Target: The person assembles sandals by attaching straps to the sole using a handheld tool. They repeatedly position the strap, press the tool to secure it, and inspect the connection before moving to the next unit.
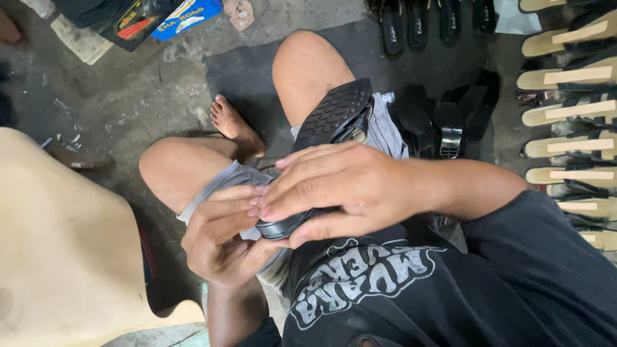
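Observation:
A black sandal (334,114) lies sole-up across my lap, its ridged tread facing me and its heel end pointing away. My right hand (334,186) covers the near end of the sandal, fingers pressed flat over it and thumb under the edge. My left hand (222,234) cups that same end from below, fingertips meeting those of the right. The near tip of the sandal (283,227) shows between both hands. I sit on the floor in grey shorts with bare knees and one bare foot (234,125) tucked in.
Rows of tan-soled sandals (565,115) line the right side. Black sandals (443,122) lie in a heap beside my right knee, with more at the top (418,26). A pale plastic object (58,244) fills the lower left. Printed packets (154,16) lie on the concrete floor.

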